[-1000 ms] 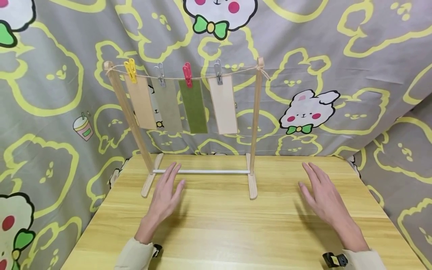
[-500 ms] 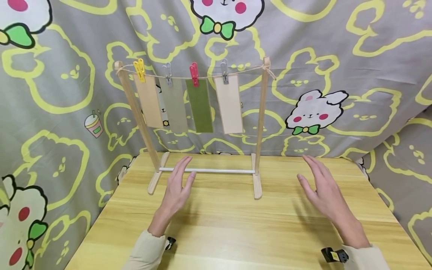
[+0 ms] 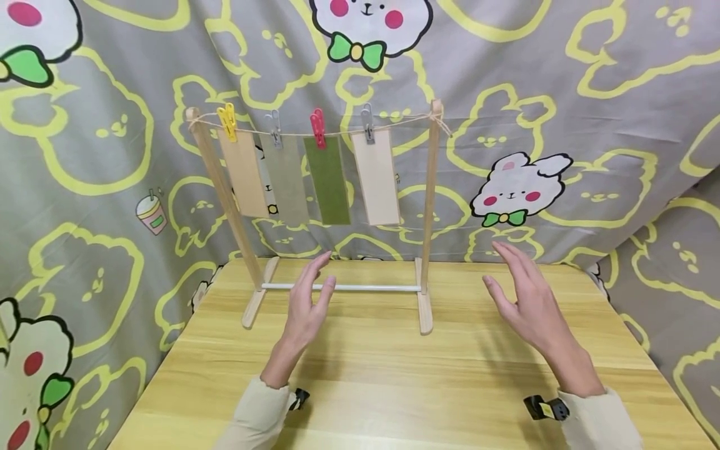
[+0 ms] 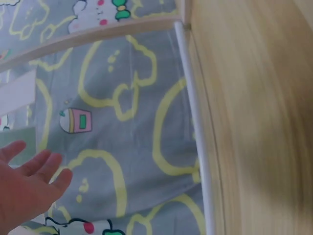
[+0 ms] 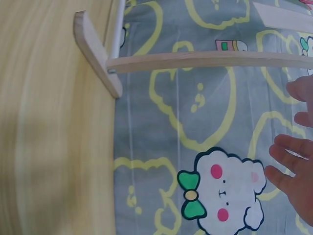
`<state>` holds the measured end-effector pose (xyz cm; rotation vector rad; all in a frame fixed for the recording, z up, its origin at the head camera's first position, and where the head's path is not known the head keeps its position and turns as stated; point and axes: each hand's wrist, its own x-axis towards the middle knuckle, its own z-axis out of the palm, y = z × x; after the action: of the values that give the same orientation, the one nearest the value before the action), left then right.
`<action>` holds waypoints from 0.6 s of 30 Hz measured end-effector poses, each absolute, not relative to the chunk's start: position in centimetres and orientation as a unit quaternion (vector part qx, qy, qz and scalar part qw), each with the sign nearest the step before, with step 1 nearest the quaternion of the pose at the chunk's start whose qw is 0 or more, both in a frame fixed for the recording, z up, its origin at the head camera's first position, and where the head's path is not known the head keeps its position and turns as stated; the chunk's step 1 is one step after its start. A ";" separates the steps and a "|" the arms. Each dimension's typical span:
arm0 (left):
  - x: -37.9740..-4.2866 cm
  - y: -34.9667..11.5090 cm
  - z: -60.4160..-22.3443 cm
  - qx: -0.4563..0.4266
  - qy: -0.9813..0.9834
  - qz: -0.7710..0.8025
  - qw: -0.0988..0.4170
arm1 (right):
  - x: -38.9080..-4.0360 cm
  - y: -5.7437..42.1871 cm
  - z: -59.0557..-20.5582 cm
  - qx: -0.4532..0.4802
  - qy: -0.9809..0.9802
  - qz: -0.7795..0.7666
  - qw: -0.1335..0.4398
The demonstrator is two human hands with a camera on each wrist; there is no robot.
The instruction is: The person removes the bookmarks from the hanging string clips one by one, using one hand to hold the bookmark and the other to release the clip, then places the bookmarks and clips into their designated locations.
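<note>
A small wooden rack (image 3: 429, 206) with a white crossbar (image 3: 371, 288) stands at the back of the table. Along its string (image 3: 292, 134) hang a tan strip (image 3: 244, 175), a grey-green strip (image 3: 285, 181), a dark green strip (image 3: 327, 181) and a cream strip (image 3: 375, 178). Each is pinned by a clothespin: yellow (image 3: 227, 122), grey (image 3: 275, 129), red (image 3: 318, 128), grey (image 3: 368, 124). My left hand (image 3: 306, 306) is raised in front of the crossbar, fingers extended and holding nothing. To the right of the rack, my right hand (image 3: 525, 300) is also raised with nothing in it.
The wood-grain table (image 3: 382, 387) stretches under both hands. Behind it and at both sides hangs a grey curtain (image 3: 607, 131) with yellow outlines and rabbit prints. Black wrist devices (image 3: 545, 408) sit at the pale sleeves (image 3: 253, 412).
My left hand has moved right and slightly forward, in front of the crossbar. My right hand has shifted a little forward and left. The strips and clothespins stay on the string.
</note>
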<state>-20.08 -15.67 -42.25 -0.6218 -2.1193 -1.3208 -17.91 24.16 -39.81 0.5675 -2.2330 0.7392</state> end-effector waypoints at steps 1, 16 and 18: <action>-20.2 -15.4 -42.1 -0.233 -0.784 -0.501 0.284 | -18.0 24.1 -39.6 0.225 -0.859 0.288 0.358; -21.4 -12.2 -39.8 -0.249 -0.730 -0.558 0.307 | -19.4 22.2 -36.3 0.272 -0.832 0.293 0.384; -21.6 -11.8 -39.5 -0.251 -0.716 -0.575 0.307 | -19.6 21.9 -35.6 0.281 -0.826 0.295 0.390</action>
<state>-21.61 -11.78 -39.46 -0.6636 -1.8940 -1.5208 -19.59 21.91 -35.56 0.7134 -2.1001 0.7498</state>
